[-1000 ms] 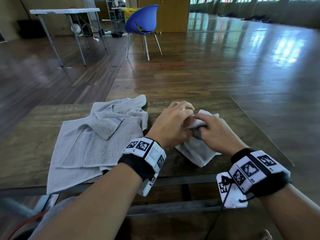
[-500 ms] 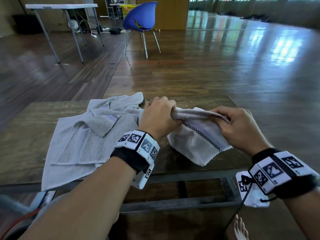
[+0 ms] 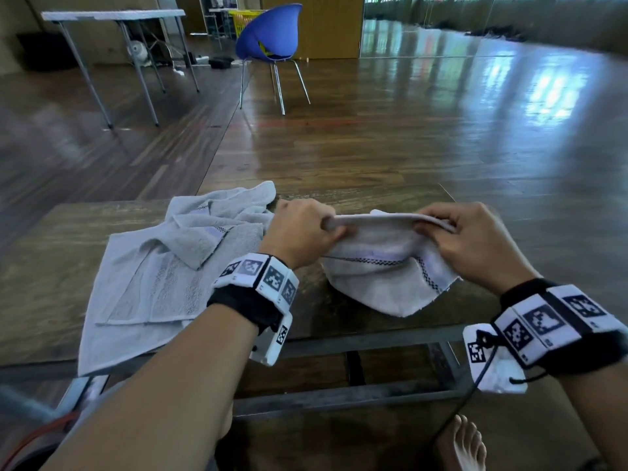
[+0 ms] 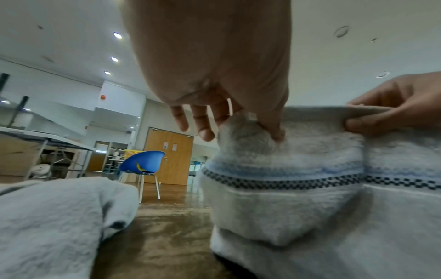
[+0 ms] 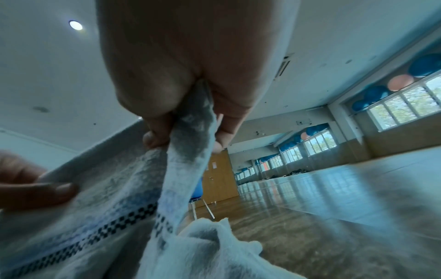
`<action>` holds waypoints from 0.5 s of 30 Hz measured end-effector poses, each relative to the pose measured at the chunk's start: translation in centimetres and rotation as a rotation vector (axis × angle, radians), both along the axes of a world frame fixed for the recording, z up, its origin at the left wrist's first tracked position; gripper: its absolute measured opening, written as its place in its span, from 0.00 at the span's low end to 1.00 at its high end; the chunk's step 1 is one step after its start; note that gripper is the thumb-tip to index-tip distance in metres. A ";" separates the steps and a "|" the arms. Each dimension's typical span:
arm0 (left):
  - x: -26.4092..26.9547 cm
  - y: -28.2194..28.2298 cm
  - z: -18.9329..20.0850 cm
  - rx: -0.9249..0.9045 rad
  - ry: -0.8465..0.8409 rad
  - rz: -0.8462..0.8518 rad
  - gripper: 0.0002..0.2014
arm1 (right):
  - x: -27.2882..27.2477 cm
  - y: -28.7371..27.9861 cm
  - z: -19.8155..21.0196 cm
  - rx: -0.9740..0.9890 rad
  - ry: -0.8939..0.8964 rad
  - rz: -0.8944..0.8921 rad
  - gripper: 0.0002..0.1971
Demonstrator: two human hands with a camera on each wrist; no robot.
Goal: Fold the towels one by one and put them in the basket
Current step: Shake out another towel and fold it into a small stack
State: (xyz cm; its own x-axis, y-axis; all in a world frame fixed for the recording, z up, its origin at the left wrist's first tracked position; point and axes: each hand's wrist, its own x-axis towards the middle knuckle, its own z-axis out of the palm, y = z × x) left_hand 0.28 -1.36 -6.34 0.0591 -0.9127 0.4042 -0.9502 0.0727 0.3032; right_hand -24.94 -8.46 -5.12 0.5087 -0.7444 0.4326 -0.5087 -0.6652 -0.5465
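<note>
A small white towel (image 3: 387, 266) with a blue band and a dark checkered stripe hangs between my hands above the wooden table (image 3: 51, 266). My left hand (image 3: 302, 232) pinches its top left corner; in the left wrist view thumb and forefinger hold the towel (image 4: 286, 179) there. My right hand (image 3: 469, 246) pinches the top right corner, and the right wrist view shows the towel (image 5: 188, 151) squeezed between thumb and fingers. The top edge is stretched level between the two hands; the lower part sags onto the table. No basket on the table is in view.
A larger grey towel (image 3: 163, 273) lies crumpled on the left half of the table, one edge over the front. Beyond the table stand a blue chair (image 3: 268, 39) and a folding table (image 3: 112, 18) on the wooden floor. A bare foot (image 3: 458, 443) shows below the table.
My hands have moved apart, drawing the bunched small towel out into a stretched top edge and lifting it off the table. The grey towel has not moved.
</note>
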 end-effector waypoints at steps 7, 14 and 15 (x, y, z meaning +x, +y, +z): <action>2.3 0.8 0.6 -0.113 -0.017 0.291 0.25 | -2.8 -2.6 0.0 -0.024 -0.020 -0.270 0.06; 1.7 -0.1 0.5 -0.177 0.455 0.115 0.12 | -2.3 -4.2 -2.6 0.182 0.136 -0.378 0.12; 1.7 -0.2 0.4 -0.075 0.542 0.058 0.14 | -2.4 -4.4 -3.0 0.219 0.186 -0.370 0.13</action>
State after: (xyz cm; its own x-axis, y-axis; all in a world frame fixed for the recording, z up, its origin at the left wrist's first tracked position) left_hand 1.93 -1.53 -5.91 0.3267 -0.8716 0.3656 -0.6624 0.0648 0.7464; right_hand -27.31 -12.85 -8.12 0.2458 -0.9541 0.1714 -0.7928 -0.2996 -0.5308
